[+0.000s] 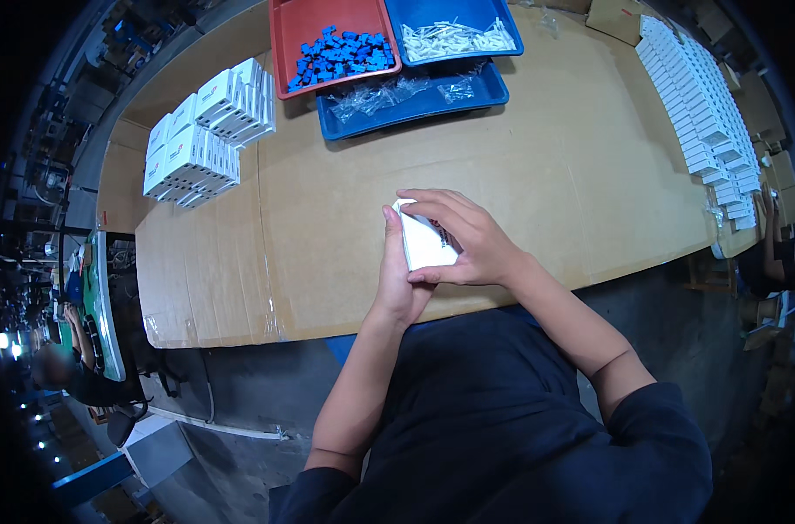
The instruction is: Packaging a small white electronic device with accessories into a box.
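A small white box (427,244) with dark print is held between my two hands, above the near part of the cardboard-covered table (345,253). My left hand (396,284) supports it from the left and below, its thumb along the left edge. Over the top and right side, my right hand (476,237) wraps its fingers at the far end and its thumb at the near corner. Part of the box's face is covered by the right hand, and its underside is hidden.
Stacked white boxes (186,157) stand at the left. At the back are a red tray (286,44) of blue pieces, a blue tray (513,35) of white pieces, and another blue tray (397,125) with clear plastic bags. Long rows of white boxes (699,100) line the right. Other people work at both sides.
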Tool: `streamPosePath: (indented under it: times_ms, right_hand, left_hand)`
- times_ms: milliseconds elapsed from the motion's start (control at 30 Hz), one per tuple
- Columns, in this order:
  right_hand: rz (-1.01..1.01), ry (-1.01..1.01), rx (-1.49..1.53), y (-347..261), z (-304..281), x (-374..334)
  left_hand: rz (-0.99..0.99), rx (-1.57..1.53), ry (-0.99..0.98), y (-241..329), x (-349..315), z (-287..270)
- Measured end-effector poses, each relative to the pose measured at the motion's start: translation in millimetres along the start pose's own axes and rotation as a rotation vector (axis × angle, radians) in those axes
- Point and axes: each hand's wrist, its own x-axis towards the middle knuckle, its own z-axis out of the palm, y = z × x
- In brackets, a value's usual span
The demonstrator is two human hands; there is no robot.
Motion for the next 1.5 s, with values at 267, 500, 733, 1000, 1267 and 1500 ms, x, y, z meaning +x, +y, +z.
streamPosePath:
  times_ms: [267, 500, 733, 1000, 1267, 1500]
  right_hand:
    - [0.01, 0.072, 0.088, 0.4, 4.8, -12.7]
    - [0.343, 0.363, 0.755, 13.1, 2.2, -12.5]
    - [0.364, 0.303, 0.048, 39.8, -12.6, -28.2]
    - [0.299, -0.251, -0.202, 18.6, -33.8, -84.1]
    - [0.372, -0.196, -0.277, 38.9, -11.2, -59.8]
    - [0.372, -0.06, -0.468, 79.2, -24.7, 8.9]
  left_hand:
    - [-0.046, -0.021, -0.013, -5.7, -3.4, -1.4]
    - [-0.096, -0.285, -0.267, -18.5, 6.3, -30.9]
    - [0.404, 0.403, 0.041, -20.6, 14.0, -69.8]
    - [0.555, 1.639, 0.202, 9.7, -30.7, -102.8]
    - [0.583, 1.674, 0.231, 17.0, 6.6, -103.1]
    - [0.664, 1.641, 0.256, 19.7, 32.6, -97.2]
